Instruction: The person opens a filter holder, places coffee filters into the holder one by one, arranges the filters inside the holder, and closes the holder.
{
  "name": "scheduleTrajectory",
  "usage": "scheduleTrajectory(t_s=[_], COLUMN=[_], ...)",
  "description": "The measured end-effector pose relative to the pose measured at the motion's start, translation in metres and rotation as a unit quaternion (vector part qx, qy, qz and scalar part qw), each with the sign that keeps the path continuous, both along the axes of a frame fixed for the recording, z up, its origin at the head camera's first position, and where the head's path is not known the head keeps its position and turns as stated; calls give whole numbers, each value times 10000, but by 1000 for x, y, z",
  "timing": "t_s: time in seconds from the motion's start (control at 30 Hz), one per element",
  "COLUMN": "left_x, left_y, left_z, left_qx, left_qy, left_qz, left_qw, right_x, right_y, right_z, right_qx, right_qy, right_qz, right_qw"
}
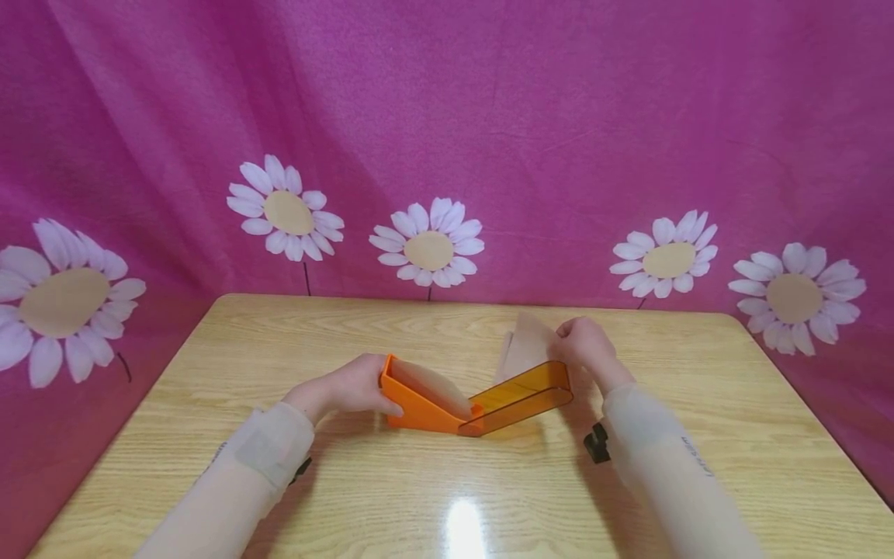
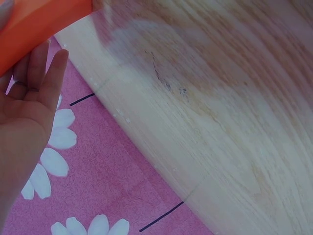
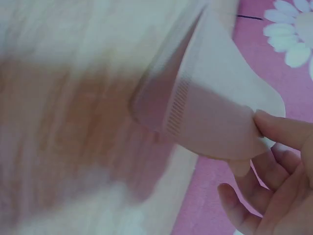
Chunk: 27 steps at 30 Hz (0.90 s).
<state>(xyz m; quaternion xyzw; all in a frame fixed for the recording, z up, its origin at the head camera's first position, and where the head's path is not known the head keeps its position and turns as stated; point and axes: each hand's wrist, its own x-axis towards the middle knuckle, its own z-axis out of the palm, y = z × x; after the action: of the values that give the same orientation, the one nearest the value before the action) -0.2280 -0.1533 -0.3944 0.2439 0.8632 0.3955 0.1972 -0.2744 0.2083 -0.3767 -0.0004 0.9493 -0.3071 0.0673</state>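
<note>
My left hand grips an orange filter case at its taller left end. The case's see-through amber lid is swung out to the right, and brown filter paper sits inside. Behind the lid, my right hand pinches a paper coffee filter by one edge between thumb and fingers. In the right wrist view that filter gapes slightly, with a crimped seam along its side. Only part of the orange case shows in the left wrist view, above the fingers.
Everything is over a light wood-grain table. A magenta cloth printed with white daisies hangs behind and beside the table. Each wrist wears a pale band with a small black device.
</note>
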Motion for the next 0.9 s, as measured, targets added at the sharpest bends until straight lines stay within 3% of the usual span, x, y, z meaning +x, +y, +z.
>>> scheduleTrajectory(t_s=[0.3,0.9], left_x=[1,1], left_y=[1,1], left_z=[0,2], left_qx=[22,28], left_qy=[-105,-14], left_qz=[126,34], left_qw=[9999,10000], right_x=[-1,1], right_y=[1,2], right_z=[12,23], right_qx=[-442,-630], right_qy=[75,164], right_qz=[51,57], right_qw=[9990,9979])
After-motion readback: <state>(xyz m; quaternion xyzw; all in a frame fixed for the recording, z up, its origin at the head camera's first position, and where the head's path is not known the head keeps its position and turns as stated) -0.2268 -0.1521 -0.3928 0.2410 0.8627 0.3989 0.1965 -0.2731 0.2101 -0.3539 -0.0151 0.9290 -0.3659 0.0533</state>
